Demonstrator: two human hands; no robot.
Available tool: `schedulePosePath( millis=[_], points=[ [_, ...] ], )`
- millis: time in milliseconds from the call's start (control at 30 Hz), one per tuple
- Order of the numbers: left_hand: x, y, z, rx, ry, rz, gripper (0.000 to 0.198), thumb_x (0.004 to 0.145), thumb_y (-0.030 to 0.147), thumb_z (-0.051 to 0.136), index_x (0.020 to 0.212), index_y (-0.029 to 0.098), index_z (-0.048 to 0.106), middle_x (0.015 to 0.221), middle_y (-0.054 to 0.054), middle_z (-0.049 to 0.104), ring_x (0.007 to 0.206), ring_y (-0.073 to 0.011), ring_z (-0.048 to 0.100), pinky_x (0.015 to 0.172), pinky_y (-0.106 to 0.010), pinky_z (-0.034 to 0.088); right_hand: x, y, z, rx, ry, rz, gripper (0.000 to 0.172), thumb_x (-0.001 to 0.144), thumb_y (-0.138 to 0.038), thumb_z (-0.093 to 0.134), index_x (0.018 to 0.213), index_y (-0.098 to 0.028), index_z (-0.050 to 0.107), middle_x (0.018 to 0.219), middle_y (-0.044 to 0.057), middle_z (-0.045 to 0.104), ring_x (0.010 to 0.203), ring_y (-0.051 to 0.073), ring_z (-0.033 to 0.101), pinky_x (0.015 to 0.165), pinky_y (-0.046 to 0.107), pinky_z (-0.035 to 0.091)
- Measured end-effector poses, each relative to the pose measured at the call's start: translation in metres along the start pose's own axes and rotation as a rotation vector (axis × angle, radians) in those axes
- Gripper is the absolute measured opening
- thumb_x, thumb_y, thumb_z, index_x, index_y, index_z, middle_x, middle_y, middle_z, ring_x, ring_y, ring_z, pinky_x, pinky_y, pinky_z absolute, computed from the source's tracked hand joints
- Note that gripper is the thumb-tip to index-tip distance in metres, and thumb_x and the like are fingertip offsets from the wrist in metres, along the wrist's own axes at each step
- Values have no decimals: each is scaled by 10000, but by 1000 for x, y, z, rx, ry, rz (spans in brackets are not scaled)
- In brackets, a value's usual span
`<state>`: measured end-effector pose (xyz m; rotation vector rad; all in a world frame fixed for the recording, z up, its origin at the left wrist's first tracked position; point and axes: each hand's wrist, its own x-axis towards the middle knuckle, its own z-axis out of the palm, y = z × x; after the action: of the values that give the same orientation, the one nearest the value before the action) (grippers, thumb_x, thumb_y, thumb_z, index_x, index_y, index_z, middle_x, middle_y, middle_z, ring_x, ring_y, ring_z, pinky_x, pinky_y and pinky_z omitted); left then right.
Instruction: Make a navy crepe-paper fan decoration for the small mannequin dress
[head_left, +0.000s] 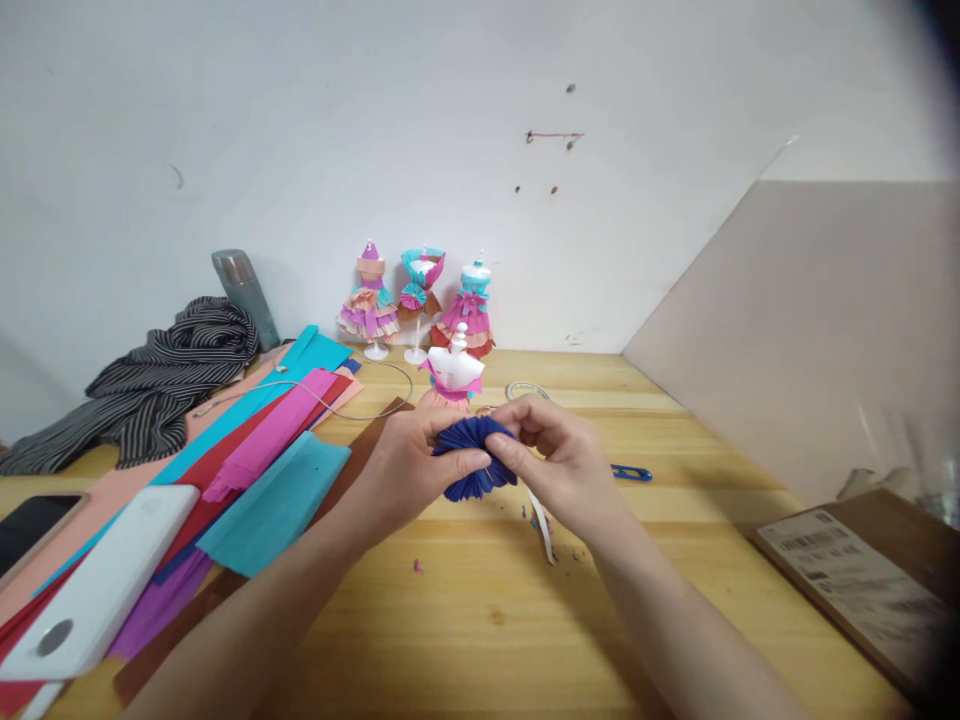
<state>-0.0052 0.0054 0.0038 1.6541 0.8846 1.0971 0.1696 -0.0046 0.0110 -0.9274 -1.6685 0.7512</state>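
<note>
A dark blue pleated paper rosette (474,478) is held up above the wooden table between my two hands. My left hand (409,465) pinches its left side, with the thumb lying across the front. On the right, my right hand (551,455) grips the upper right edge between thumb and fingers. Just behind the rosette stands a small white dress form (454,368) wearing white and pink paper; its lower part is hidden by my hands. Below my right hand lies a narrow white strip (541,528) among tiny scraps.
Three dress forms in paper dresses (369,300) stand by the wall. Coloured crepe paper (277,500), a white power bank (101,580), a phone (34,530), striped cloth (180,365) and a flask (246,295) lie left. Blue-handled tool (631,473) and cardboard box (847,570) are right.
</note>
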Motion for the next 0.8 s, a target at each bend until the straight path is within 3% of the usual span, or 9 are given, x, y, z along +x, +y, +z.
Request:
schedulePosePath(
  millis=[133,267,367,433,533,667,800],
  points=[
    [1,-2,-1,-152,52,-32,332,685,299,796,987,166,757,848,-40,727,763,-173,654,714,-281,541,1,2,1,85,32,62,213,760,-319,693,652,-190,562,549,-34,518,499,108,471,480,242,399],
    [2,3,-3,-325,26,-162,522,622,358,843,1081,145,713,782,-34,704,663,-157,642,599,-263,521,0,4,1,93,94,36,204,756,-307,714,662,-188,579,549,-37,526,491,99,470,469,228,398],
    [4,7,-5,-387,83,-204,598,537,365,893,1063,146,711,830,-33,706,672,-151,642,630,-281,529,0,3,2,98,132,28,217,759,-322,731,672,-189,582,565,-29,551,499,105,504,486,234,428],
    [4,9,-6,-396,114,-218,577,495,337,915,1002,138,723,871,-47,718,715,-159,649,679,-296,531,0,2,3,115,146,45,238,759,-351,740,681,-192,580,579,-21,568,510,116,532,500,247,452],
    [3,9,-6,-410,71,-256,459,522,342,904,879,111,731,767,-52,712,685,-164,642,665,-298,518,-1,2,3,119,144,60,281,755,-400,749,686,-195,570,586,-15,568,518,125,536,505,258,457],
    [0,7,-7,-446,49,-257,351,589,333,867,804,108,704,678,-22,675,591,-131,609,623,-287,511,-1,4,0,113,40,46,304,759,-442,744,722,-189,580,618,-11,563,551,129,528,528,260,445],
    [-1,2,-9,-182,37,-180,250,657,275,808,831,125,708,707,-18,674,607,-135,615,622,-280,509,0,4,-1,125,-68,56,303,753,-432,741,894,-177,658,792,47,659,686,174,600,581,284,474]
  ],
)
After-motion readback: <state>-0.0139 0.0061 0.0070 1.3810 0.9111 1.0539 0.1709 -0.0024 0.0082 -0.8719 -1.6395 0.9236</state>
